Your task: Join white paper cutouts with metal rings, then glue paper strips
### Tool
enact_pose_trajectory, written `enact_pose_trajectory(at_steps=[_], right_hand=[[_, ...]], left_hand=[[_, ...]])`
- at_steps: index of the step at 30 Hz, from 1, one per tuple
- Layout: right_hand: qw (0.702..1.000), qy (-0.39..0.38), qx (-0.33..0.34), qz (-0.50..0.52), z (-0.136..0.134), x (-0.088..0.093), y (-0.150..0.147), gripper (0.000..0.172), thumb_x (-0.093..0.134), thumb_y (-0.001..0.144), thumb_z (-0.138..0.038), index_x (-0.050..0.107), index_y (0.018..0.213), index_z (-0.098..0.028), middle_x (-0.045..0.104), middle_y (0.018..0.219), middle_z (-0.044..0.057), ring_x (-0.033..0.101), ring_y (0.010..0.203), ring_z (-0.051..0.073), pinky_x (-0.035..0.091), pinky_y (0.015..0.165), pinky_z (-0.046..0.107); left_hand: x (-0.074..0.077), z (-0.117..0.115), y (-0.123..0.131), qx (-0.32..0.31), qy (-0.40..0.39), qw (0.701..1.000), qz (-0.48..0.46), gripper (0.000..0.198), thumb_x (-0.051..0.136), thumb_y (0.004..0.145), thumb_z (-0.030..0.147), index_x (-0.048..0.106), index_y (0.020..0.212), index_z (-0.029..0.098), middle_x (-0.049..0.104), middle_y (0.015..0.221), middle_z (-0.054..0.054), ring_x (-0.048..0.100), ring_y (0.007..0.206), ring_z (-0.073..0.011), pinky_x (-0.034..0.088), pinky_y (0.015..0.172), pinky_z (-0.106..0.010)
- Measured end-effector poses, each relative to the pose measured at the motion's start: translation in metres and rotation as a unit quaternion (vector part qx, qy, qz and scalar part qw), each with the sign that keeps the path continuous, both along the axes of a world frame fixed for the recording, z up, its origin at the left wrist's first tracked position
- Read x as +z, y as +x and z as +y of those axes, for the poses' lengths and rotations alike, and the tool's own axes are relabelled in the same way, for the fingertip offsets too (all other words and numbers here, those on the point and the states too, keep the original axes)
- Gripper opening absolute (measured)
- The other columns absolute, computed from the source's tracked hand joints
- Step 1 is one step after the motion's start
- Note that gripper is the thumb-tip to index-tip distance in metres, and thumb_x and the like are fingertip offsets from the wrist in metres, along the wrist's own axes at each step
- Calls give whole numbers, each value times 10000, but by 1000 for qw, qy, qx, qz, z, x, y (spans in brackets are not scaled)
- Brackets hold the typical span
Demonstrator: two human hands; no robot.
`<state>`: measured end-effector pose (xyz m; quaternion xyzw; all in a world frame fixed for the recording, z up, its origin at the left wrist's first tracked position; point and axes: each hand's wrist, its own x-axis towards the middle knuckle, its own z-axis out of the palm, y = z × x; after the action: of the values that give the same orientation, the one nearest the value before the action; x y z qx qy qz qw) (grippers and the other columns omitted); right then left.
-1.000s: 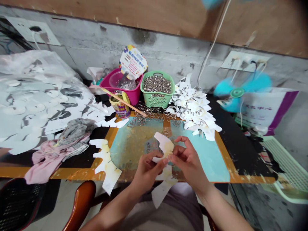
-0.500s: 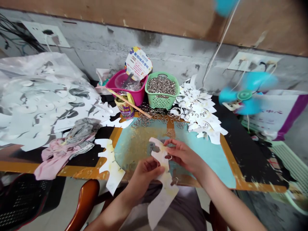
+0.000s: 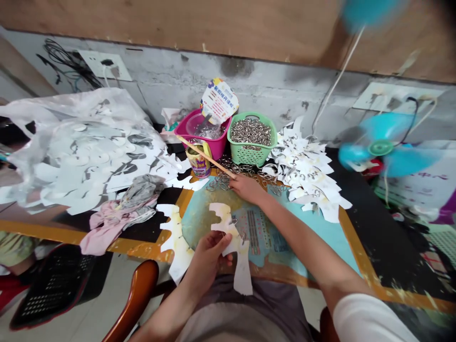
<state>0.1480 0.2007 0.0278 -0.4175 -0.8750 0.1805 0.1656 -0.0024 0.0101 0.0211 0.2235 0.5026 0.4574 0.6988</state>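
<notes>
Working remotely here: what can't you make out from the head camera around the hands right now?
Head view:
- Right hand: its fingers hide whether it grips any of the loose metal rings.
- Left hand: it covers part of the white paper cutout.
- Small rings on the cutout: too small to see how they attach.
- Desk fan: blades blurred.

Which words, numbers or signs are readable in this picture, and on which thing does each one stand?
"3": large blue numeral on the white fan-shaped paper card behind the pink plastic basket.
"中心": faint dark characters on the white woven bag, at the right.
Too small or blurred to read: the other lines on the card, and the printed rows on the turquoise table mat.
</notes>
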Motion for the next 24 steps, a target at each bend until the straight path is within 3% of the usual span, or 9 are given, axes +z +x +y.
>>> enact_pose_trajectory(at_steps=[4,9,12,17,22,24], right_hand=[[999,17,-35,-19,-17,-3,21,152,533,982,-203,672,967,-144,660,1059,120,587,1027,226,424,873,308],[993,12,-122,4,-47,-7,48,195,449,1019,-244,620,1031,-150,687,910,88,621,755,197,411,691,292],[987,3,-154,38,-60,-4,58,210,453,1020,-274,625,996,-156,685,803,51,608,673,171,407,663,278],[988,-20,-139,69,-77,3,70,254,699,870,-407,683,770,-173,683,757,38,600,655,165,416,638,279],[971,-86,-103,199,-92,6,81,147,641,885,-289,747,965,-224,740,1006,65,671,884,211,485,775,333],[958,-104,-124,238,-96,4,83,127,637,863,-258,738,927,-214,747,952,59,674,869,213,499,786,351]], left_hand=[[1,0,1,14,0,1000,-3,457,878,633,445,575,808,151,622,694,39,554,478,-59,426,437,-160],[0,-1,4,-12,21,999,32,419,880,631,422,594,736,134,581,638,39,552,507,-70,424,458,-171],[-1,-3,5,-15,34,998,45,410,871,642,426,583,722,145,554,622,50,536,512,-70,412,458,-170],[-4,-4,7,-40,73,994,76,438,808,709,491,547,660,143,542,571,37,498,488,-54,389,473,-154],[-5,-2,9,-13,99,989,108,398,802,733,450,524,756,166,455,604,94,339,368,3,232,359,-136],[-3,-1,11,-11,96,989,111,390,806,729,443,536,797,170,494,624,87,359,364,-1,236,354,-139]])
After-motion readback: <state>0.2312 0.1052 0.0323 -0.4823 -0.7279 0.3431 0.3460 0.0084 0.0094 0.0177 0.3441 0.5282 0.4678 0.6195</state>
